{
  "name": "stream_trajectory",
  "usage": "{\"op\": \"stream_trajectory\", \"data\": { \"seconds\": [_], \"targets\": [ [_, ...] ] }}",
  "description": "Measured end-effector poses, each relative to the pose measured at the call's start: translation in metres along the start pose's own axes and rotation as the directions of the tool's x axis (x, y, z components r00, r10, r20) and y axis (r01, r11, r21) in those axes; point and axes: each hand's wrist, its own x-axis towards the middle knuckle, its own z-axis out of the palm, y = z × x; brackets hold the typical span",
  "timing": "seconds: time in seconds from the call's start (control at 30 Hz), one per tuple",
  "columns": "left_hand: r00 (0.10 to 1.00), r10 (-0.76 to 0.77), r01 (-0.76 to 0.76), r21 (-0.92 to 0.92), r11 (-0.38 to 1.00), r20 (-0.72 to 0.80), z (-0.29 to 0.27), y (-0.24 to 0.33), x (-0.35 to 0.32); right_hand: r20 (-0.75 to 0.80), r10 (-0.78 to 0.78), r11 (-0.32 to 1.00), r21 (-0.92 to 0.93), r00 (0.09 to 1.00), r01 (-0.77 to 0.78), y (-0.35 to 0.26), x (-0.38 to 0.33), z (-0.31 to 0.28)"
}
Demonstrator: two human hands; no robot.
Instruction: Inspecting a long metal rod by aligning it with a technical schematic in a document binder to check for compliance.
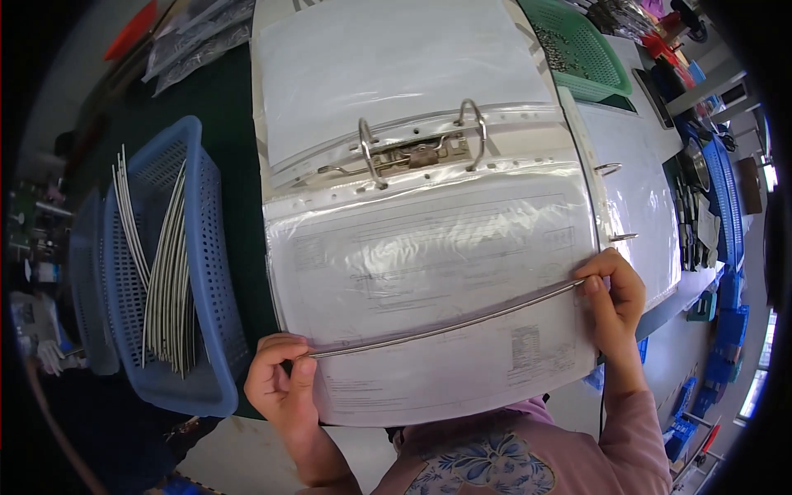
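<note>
A thin metal rod (450, 327) is stretched between my two hands, over a plastic-sleeved drawing (429, 247) in an open ring binder. My left hand (282, 381) pinches the rod's left end between thumb and fingers. At the other end, higher up and to the right, my right hand (613, 301) pinches the rod near the page's right edge. The rod slants slightly upward to the right and looks a little bowed. Fine print on the sheet is too small to make out.
Left of the binder, a blue perforated basket (216, 272) holds several similar rods (171, 289). The binder's metal rings (470, 136) stand up mid-binder. A green basket (594, 62) of small parts sits at the far right. Another binder (639, 198) lies right, with pens and blue bins beyond.
</note>
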Motion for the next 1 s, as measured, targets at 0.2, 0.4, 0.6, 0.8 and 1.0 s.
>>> {"op": "stream_trajectory", "data": {
  "seconds": [0.2, 0.4, 0.6, 0.8, 1.0],
  "targets": [
    [1.000, -0.013, 0.013, -0.051, 0.999, -0.006, 0.000, -0.002, -0.001, -0.030, -0.052, 0.996, -0.073, 0.998, 0.050, 0.002, 0.000, 0.005],
    [0.998, -0.065, 0.063, -0.086, 0.994, -0.024, -0.001, -0.004, -0.001, -0.035, -0.024, 0.997, -0.075, 0.999, 0.021, 0.002, -0.001, 0.007],
    [0.999, -0.035, 0.030, -0.119, 0.992, -0.040, 0.008, 0.003, 0.002, -0.032, 0.040, 0.999, -0.015, 0.999, -0.041, 0.001, 0.000, 0.005],
    [0.902, 0.210, -0.351, 0.358, 0.865, 0.377, 0.003, 0.039, -0.003, -0.038, -0.207, 0.929, 0.306, 0.978, 0.209, -0.033, 0.031, -0.041],
    [0.823, 0.256, -0.410, 0.218, 0.886, 0.507, 0.027, 0.071, 0.000, 0.180, -0.517, 0.800, 0.451, 0.837, 0.396, -0.124, 0.116, -0.060]
  ]
}}
